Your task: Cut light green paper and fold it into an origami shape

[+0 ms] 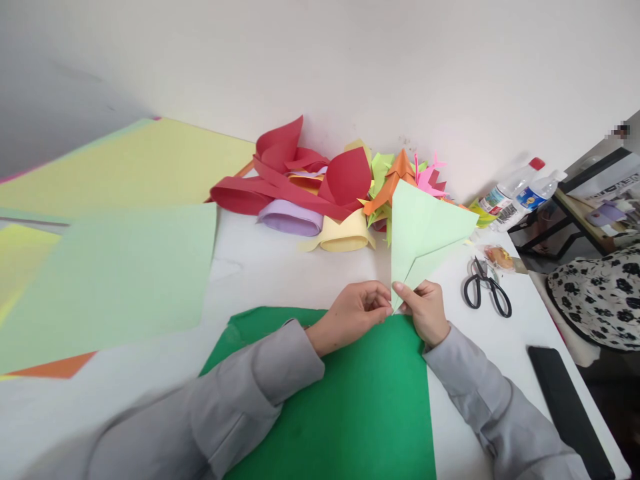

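A light green sheet of paper (425, 223), folded to a narrow point at its lower end, stands raised in front of me with its wide part upward. My right hand (425, 310) is closed on it near the point, thumb pressed on the near face. At the very tip, the fingers of my left hand (353, 313) are pinched together on the paper's lower left edge. Both hands are above a green sheet (345, 393) that lies on the white table (240, 273).
Red paper shapes (295, 180), a purple paper ring (293, 219) and colourful folded paper pieces (400, 177) stand along the wall. Large paper sheets (125, 267) cover the left side. To the right lie black-handled scissors (485, 290), plastic bottles (520, 190) and a black flat object (567, 407).
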`<state>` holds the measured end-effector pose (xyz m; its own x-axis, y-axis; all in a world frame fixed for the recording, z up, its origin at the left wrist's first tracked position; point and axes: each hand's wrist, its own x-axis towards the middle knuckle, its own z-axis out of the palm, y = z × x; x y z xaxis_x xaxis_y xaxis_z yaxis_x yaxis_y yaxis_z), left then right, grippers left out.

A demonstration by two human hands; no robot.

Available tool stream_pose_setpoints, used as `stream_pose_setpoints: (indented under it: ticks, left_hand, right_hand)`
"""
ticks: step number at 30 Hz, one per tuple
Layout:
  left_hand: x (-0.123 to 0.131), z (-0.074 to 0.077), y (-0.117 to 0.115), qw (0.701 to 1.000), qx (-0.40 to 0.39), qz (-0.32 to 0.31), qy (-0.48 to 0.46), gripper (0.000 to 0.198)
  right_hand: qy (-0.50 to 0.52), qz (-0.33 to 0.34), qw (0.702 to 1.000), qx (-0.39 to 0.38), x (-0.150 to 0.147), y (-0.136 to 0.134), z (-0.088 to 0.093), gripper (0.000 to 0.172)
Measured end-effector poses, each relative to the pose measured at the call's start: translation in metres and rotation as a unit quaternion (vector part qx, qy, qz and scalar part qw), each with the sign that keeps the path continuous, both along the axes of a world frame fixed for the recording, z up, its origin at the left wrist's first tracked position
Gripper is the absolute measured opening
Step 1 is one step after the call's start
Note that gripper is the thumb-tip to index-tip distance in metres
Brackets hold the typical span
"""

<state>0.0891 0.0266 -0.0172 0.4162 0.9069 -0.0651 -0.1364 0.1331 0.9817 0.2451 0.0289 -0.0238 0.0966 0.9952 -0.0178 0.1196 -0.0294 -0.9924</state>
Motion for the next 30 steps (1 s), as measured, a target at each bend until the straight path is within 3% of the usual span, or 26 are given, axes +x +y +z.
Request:
stream_pose_setpoints:
  ticks: [12,30]
  left_hand:
    - [0.0019,-0.0048,0.0003,0.999,0.026,0.000,0.046,0.015]
    - [0.0021,-0.0020,0.0002,0.998,0.042,-0.021,0.030,0.016]
  right_hand:
    - [0.000,0.017,1.000,-0.010,-0.0001,-0.0005,-0.0027,0.040]
    - [-0.003,-0.003,1.000,-0.002,-0.0009,0.0000,-0.0021,0.043]
